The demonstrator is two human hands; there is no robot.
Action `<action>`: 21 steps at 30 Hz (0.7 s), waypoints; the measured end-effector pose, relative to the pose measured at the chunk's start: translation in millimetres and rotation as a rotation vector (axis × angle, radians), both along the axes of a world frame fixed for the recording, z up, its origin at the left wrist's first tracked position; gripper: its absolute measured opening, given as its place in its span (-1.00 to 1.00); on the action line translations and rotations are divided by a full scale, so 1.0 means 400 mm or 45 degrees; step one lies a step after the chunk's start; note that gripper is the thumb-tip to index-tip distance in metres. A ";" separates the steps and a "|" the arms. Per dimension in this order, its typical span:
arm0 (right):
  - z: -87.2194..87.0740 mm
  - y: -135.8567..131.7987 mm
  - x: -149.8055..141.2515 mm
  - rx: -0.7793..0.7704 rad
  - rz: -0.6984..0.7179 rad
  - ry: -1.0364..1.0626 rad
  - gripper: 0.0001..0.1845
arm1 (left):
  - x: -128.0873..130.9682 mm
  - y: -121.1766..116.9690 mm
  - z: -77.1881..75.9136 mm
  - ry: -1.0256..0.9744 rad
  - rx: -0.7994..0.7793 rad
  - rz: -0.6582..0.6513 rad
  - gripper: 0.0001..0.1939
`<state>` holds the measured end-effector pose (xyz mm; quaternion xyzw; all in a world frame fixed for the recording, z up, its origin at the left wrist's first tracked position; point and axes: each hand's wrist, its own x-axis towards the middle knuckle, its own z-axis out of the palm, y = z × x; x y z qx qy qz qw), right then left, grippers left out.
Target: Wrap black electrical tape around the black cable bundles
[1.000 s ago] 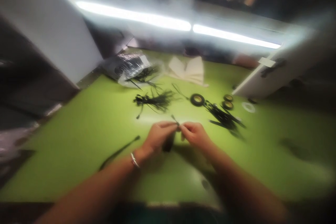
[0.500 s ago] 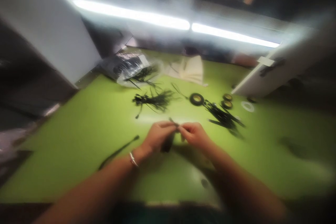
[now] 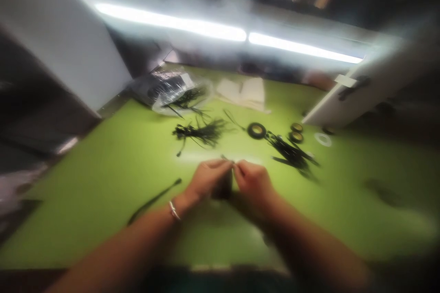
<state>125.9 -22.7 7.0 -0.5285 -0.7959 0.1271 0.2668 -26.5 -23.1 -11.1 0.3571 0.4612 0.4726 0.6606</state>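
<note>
My left hand [image 3: 208, 176] is closed, thumb and fingers pinching a thin dark cable [image 3: 224, 158] whose tip pokes out above the fingertips. Against it, my right hand [image 3: 253, 179] is closed too, its fingertips pinching at the same spot; blur hides exactly what lies between them. A dark patch [image 3: 222, 188] shows beneath the hands, and I cannot tell whether it is an object or shadow. Left of my left wrist, a single black cable with a small connector [image 3: 156, 199] lies on the green table [image 3: 103, 183]. Beyond the hands is a bundle of black cables [image 3: 201, 132].
At the right lie a black tape roll [image 3: 256, 131], two smaller rolls [image 3: 296, 137], a white ring [image 3: 323, 139] and a pile of black strips [image 3: 292, 153]. Farther back are a clear plastic bag [image 3: 168, 89] and an open booklet [image 3: 252, 94]. Panels stand at both sides.
My right hand has turned slightly and its fingers have drawn in closer to the left fingertips. The left hand has stayed nearly still, and the things on the table have not moved.
</note>
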 end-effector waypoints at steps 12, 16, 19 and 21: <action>0.018 0.018 -0.001 -0.322 0.062 0.356 -0.65 | -0.002 0.002 -0.006 0.144 0.168 0.126 -0.74; 0.024 0.029 0.006 -0.488 0.110 0.542 -0.67 | -0.003 0.001 0.002 0.247 0.279 0.100 -0.74; 0.023 0.026 0.004 -0.431 0.108 0.644 -0.78 | -0.001 0.000 -0.001 0.275 0.287 0.108 -0.74; 0.025 0.025 0.003 -0.538 0.093 0.685 -0.75 | 0.000 -0.001 -0.004 0.275 0.301 0.126 -0.75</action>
